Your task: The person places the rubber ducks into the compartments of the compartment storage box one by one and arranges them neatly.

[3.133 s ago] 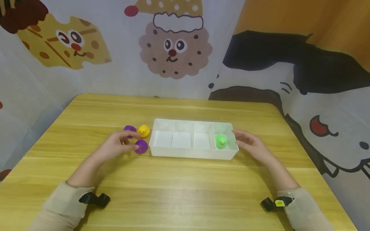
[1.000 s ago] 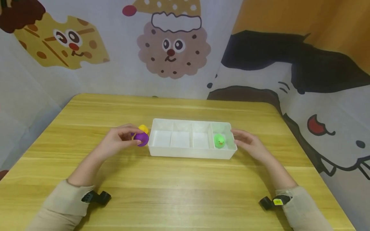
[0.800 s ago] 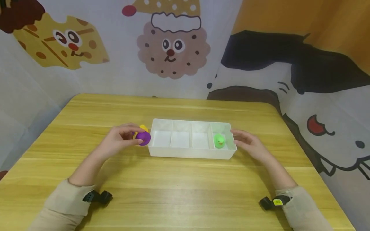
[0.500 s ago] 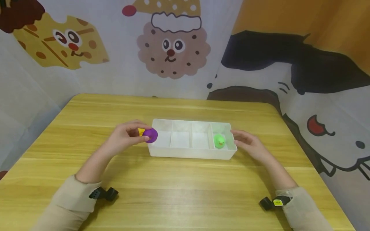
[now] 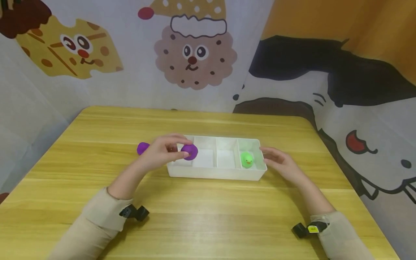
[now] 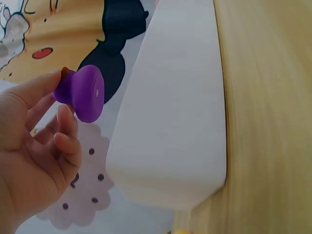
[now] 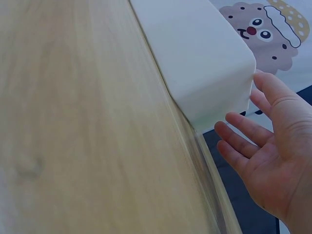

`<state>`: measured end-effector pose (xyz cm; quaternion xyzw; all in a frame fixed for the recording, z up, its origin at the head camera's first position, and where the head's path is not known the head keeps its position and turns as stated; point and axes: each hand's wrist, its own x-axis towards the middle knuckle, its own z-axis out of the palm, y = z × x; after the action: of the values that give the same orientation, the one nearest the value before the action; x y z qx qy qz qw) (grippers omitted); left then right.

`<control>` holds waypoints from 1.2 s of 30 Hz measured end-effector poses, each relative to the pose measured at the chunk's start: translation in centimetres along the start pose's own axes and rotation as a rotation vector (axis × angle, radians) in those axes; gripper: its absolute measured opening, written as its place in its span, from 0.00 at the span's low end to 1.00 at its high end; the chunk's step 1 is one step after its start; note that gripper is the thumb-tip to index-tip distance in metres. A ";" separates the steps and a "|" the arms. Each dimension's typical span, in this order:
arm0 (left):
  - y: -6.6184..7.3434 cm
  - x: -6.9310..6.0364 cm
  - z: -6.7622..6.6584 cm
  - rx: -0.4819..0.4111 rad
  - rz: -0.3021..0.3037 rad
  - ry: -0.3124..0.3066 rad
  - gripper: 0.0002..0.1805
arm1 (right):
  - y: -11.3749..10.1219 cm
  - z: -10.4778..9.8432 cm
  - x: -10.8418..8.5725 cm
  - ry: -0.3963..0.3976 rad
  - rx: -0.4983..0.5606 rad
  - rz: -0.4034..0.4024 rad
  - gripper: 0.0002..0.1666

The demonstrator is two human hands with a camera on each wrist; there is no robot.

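Pinching purple toy (image 5: 192, 152), left hand (image 5: 160, 153) over box (image 5: 216, 173), right hand (image 5: 283, 164) perhaps touching it.

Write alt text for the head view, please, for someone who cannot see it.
A left hand holds a purple toy over a white divided tray on a wooden table. A green duck sits in the rightmost compartment, beside the right hand; another purple toy lies partly hidden at left.
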<state>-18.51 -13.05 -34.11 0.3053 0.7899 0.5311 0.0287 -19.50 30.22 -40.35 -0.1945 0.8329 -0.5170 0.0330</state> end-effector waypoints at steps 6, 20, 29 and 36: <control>0.4 1.5 1.2 0.026 0.012 -0.026 0.15 | 0.1 -0.1 0.0 -0.005 -0.011 0.010 0.26; 1.5 5.2 3.3 0.062 -0.041 -0.118 0.16 | -0.2 -0.1 -0.1 -0.009 -0.022 0.004 0.26; 1.6 7.4 4.9 0.028 -0.091 -0.193 0.15 | -0.2 -0.1 -0.1 -0.010 -0.036 0.008 0.26; 0.6 8.9 5.9 0.026 -0.138 -0.236 0.16 | -0.1 -0.1 -0.1 -0.008 -0.039 0.016 0.26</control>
<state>-23.27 -3.55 -33.68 0.3109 0.8071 0.4778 0.1541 -19.41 30.32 -40.21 -0.1904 0.8442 -0.4997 0.0365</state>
